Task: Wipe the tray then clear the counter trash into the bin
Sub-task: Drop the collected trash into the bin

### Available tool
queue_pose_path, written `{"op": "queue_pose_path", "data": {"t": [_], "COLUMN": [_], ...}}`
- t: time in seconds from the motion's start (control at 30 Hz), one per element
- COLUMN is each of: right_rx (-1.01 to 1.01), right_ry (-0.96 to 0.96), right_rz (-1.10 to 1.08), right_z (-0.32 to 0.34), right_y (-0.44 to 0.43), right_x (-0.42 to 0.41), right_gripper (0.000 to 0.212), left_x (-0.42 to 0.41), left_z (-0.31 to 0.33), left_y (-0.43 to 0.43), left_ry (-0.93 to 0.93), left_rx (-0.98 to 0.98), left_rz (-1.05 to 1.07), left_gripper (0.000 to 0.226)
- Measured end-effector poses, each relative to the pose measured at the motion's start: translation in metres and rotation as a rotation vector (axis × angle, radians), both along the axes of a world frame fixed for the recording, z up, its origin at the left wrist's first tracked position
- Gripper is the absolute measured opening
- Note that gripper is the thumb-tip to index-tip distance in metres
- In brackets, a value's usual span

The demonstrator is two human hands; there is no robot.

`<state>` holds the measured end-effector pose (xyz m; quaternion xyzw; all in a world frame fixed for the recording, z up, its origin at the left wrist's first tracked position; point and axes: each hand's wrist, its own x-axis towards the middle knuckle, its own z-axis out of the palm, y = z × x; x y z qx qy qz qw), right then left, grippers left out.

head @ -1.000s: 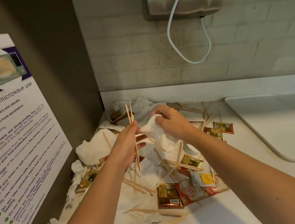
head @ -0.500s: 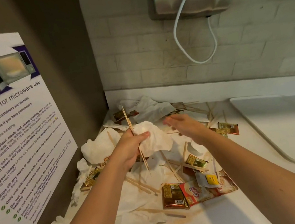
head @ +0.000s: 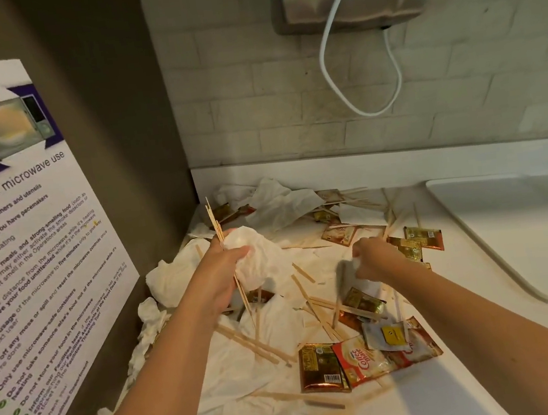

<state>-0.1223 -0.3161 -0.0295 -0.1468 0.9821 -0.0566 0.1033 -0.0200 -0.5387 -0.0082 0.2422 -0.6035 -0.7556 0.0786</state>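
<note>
Dim warm indoor light, soft shadows, wide-angle bending at edges, slight motion blur

right hand: off napkin | now lower, gripping white scrap

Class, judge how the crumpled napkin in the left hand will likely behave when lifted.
Probably floppy: the napkin bunches and sags below the left hand. Likely light: the same grip also carries thin stir sticks. Unlikely to roll: heavily creased.

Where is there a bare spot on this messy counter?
Bare counter lies between the sachets and the sink surround at right, and near the front edge by the Coffee-mate sachet. The poster corner is crowded with napkins and stir sticks.
</note>
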Motion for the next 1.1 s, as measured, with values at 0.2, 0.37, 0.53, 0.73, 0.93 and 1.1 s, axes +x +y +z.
{"op": "queue_pose_path", "data": {"t": [0.2,0.37,0.53,0.73,0.93,1.1], "right_rx": [-0.419,-0.686,-0.755,-0.851,-0.775,-0.188], "right_ry": [0.137,0.177,0.151,0.009,0.118,-0.009], "right_rz": [0.104,0.283,0.371,0.458,0.495,0.819], "right_z": [0.043,0.069,0.054,0.044,0.035,0.013], "right_y": [-0.033,-0.07,-0.099,-0.112,-0.106,-0.101], "right_x": [0.016,0.05,0.066,0.078,0.073,0.07], "right_gripper": [0.04,0.035,0.033,0.031,0.019,0.028], "left_x": [0.003,0.003,0.006,0.013,0.016,0.021], "left_z": [0.001,0.006,0.011,0.009,0.008,0.014], "left_y": [-0.005,0.0,0.004,-0.003,-0.02,-0.029], "left_ry": [-0.078,-0.05,0.004,0.048,0.009,-0.021], "left_rx": [0.062,0.031,0.113,0.091,0.05,0.082], "left_rz": [0.084,0.084,0.086,0.037,0.241,0.278], "left_gripper": [0.045,0.044,0.027,0.023,0.036,0.042]}}
